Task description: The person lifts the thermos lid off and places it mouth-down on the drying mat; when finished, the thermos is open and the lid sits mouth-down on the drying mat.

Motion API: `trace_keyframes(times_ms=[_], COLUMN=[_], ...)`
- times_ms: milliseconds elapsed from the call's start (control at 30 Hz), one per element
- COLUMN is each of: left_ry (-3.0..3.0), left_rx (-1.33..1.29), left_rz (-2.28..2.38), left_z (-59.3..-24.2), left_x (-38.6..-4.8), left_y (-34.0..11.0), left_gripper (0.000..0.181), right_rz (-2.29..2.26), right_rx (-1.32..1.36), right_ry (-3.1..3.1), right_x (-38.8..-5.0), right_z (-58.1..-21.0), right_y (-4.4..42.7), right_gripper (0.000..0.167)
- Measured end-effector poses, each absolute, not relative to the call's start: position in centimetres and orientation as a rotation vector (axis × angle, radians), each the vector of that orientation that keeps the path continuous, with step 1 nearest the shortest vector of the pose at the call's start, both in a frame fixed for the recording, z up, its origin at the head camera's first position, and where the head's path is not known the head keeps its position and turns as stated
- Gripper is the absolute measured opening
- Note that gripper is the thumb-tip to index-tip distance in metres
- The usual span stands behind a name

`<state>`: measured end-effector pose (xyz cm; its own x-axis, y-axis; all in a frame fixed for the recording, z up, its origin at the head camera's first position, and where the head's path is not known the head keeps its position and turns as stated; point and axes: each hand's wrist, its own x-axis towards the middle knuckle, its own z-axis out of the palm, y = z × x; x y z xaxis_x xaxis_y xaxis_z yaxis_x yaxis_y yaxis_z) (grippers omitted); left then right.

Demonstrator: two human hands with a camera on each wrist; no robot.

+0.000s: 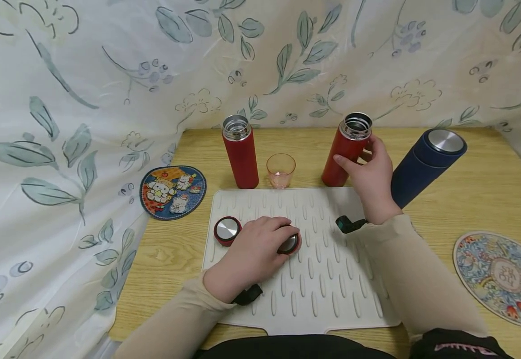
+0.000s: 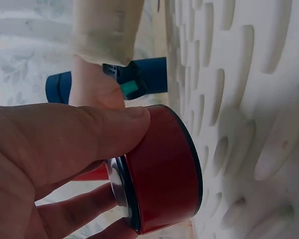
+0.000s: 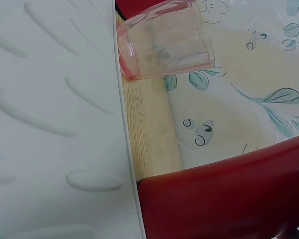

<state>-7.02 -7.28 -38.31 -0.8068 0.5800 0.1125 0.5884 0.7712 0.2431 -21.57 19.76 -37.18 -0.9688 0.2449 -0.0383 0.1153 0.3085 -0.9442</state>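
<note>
While the left hand (image 1: pixel 253 248) curls its fingers round a red lid (image 1: pixel 291 243) over the mat (image 1: pixel 315 286), the right hand (image 1: pixel 374 178) grips an upright red bottle (image 1: pixel 340 153), far and right of that lid.

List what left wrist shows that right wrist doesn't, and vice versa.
Left wrist only: left hand holding a red lid, a recognisable right hand, the blue flask.
Right wrist only: the clear pinkish glass.
Both: white mat, floral cloth.
A red bottle fills right wrist's lower right; left wrist's red sliver behind the left hand is too hidden to identify.
</note>
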Motion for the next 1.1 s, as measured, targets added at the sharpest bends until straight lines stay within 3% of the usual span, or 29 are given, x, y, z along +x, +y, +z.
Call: trace_keyframes(times_ms=[233,433,767,900,1100], left_ry=[-2.98,-3.019,-3.068,-3.051,-2.966], left_rx=[-0.956,-0.953,-0.952,-0.931,-0.871], left_rz=[-0.376,-0.34,-0.381,-0.466,-0.669], left_z=[-38.8,-39.3,-39.4,-39.0,-38.0], left_x=[-7.3,-7.4,-7.4,-7.2,-6.4], left_y=[-7.1,-6.9,-6.8,-7.3,-8.5], left_gripper=[0.047,0.048,0.055,0.054,0.043], right_rz=[1.701,1.698,1.648,1.673,1.598], right_rx=[-0.267,-0.197,-0.159,-0.182,-0.305], right_ry=[-2.542,-2.628,-2.656,-2.569,-2.489], right_x=[-21.8,-21.4,-16.5,-13.9,-11.0], right_z=[-37.1,-37.0,-35.9,-35.7,-35.8], right_y=[19.7,19.7,19.9,20.7,22.5], right_gripper=[0.09,0.106,0.122,0.109,0.048])
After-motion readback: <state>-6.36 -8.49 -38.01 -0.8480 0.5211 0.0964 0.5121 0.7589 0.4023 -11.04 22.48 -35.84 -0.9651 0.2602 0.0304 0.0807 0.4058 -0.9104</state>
